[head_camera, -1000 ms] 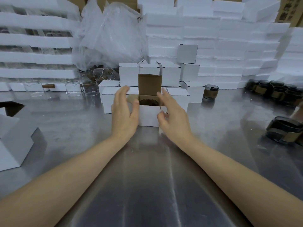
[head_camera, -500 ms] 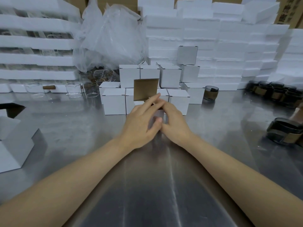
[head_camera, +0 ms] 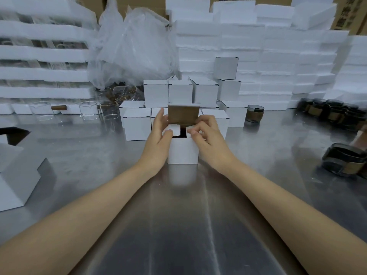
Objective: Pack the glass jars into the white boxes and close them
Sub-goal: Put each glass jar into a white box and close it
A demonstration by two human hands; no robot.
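A small white box (head_camera: pixel 183 150) stands on the steel table (head_camera: pixel 178 225) in front of me, its brown-lined lid (head_camera: pixel 183 114) still upright. Both side flaps are folded inward over a dark opening; the jar inside is barely visible. My left hand (head_camera: pixel 158 135) holds the box's left side with its thumb pressing the left flap down. My right hand (head_camera: pixel 206 135) holds the right side, fingers curled, thumb on the right flap.
Several closed white boxes (head_camera: pixel 137 126) are stacked behind. One dark jar (head_camera: pixel 254 113) stands to their right, several more dark jars (head_camera: pixel 329 112) at far right and a jar (head_camera: pixel 343 159) lying nearer. Clear glass cups (head_camera: pixel 87 110) sit at left, a flat white box (head_camera: pixel 17 175) at the left edge.
The box has come nearer to me. My hands moved from beside it onto it, and both side flaps now lie folded inward while the lid stays upright.
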